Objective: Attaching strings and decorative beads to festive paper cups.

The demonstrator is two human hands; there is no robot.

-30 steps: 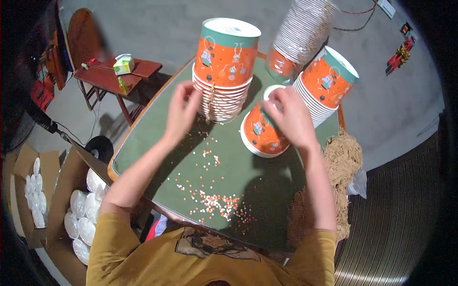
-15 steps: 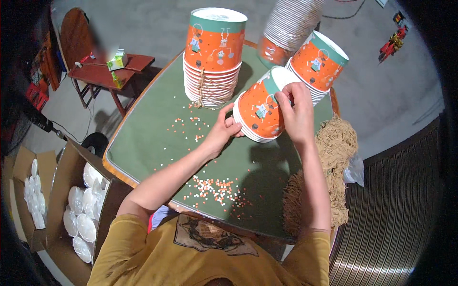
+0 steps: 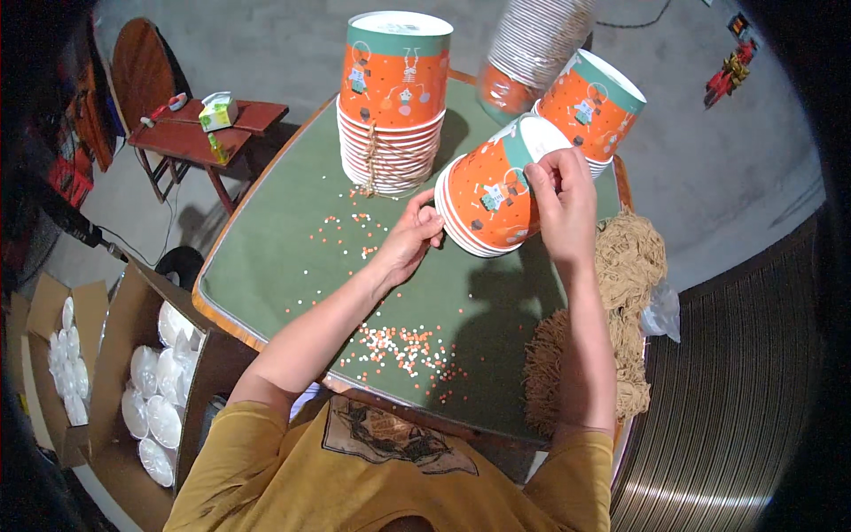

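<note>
A short stack of nested paper buckets, orange with white rims and a green band round the base, is upside down and tilted above the table. My left hand is closed at its lower left rims. At its upper right, my right hand grips the side near the base with thumb and bent fingers; some fingertips are hidden. Beyond my left hand stands a taller inverted bucket stack, with tan cord hanging over its rims. Another bucket stack leans behind my right hand.
A plastic-wrapped bucket stack stands at the far edge. Orange and white dots lie scattered on the green tabletop. Bundles of tan cord line the right edge. Cardboard boxes of wrapped round white items stand at left, below a red folding chair.
The held buckets have shifted slightly up and to the right and lean more to the right, showing more of the white base. Both hands keep hold of them.
</note>
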